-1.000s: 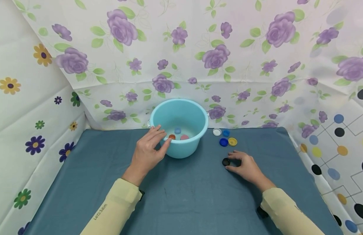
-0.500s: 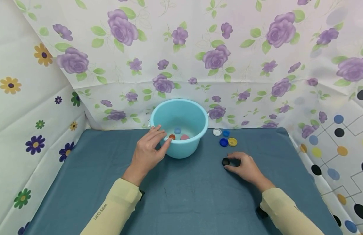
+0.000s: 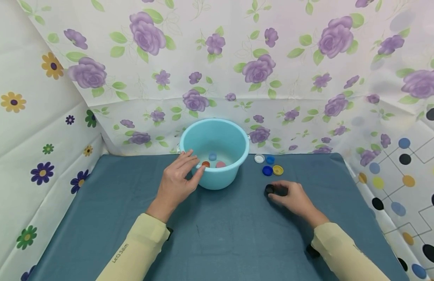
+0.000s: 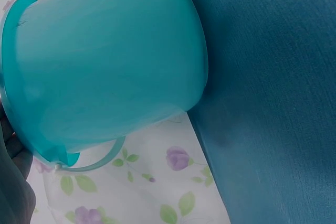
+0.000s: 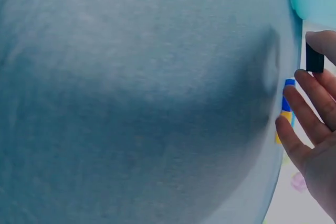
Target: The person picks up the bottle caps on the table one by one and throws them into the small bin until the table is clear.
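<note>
A light blue bucket (image 3: 218, 177) stands at the back middle of the table, with several round bottle caps on its floor, among them a pink cap (image 3: 220, 164) and a blue cap (image 3: 212, 156). My left hand (image 3: 176, 181) holds the bucket's rim at its near left side; in the left wrist view only part of that hand shows at the edge. Right of the bucket, my right hand (image 3: 292, 196) pinches a black bottle cap (image 5: 315, 59) between thumb and fingertips. In the right wrist view the other fingers are spread out below the cap.
Behind the right hand lie a white cap (image 3: 259, 158), a light blue cap (image 3: 270, 159), a dark blue cap (image 3: 267, 170) and a yellow cap (image 3: 278, 170). A blue cloth (image 3: 217, 242) covers the table. Flowered sheets (image 3: 294, 78) hang around it.
The black cap has tilted and shifted slightly up and left in my right hand's pinch. My left hand stays at the bucket's rim.
</note>
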The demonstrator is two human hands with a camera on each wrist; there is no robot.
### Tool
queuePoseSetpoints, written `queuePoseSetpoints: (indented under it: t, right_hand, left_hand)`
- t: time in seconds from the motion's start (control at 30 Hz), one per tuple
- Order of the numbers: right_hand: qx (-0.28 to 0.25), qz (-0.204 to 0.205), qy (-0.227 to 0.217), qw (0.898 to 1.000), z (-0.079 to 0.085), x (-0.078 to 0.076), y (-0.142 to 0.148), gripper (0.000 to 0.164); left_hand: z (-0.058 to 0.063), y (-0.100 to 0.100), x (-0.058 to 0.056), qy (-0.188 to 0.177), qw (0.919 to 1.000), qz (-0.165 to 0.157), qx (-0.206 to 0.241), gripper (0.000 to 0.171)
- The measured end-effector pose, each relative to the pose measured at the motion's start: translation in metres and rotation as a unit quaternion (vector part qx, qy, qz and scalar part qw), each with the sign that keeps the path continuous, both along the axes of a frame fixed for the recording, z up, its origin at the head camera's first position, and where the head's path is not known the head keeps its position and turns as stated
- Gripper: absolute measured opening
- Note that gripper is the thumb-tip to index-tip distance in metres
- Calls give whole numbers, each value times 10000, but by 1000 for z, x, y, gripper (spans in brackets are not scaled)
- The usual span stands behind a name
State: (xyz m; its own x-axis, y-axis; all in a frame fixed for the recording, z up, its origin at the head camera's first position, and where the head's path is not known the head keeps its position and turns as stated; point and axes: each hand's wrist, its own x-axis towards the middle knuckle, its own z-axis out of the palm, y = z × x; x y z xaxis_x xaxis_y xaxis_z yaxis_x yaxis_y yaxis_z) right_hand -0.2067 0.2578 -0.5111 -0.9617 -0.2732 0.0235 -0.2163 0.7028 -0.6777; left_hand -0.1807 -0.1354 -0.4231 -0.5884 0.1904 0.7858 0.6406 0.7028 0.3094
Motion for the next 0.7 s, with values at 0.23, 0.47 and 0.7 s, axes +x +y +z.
queuePoseSetpoints:
  t: [0.23,0.47,0.7]
  right_hand:
    - [-234,-92,78,9997,15,-4,-5,33]
    - [-284,21,147,9995,36,-9,-7,41]
    - [-221,23,368,9991,48,-14,-13,40]
  left_hand:
    - [0,0,-1,75,10000,-31,25,27]
    - [0,0,-1,82,10000,-8,-14,27]
    - [0,0,0,65,10000,-4,-46,27]
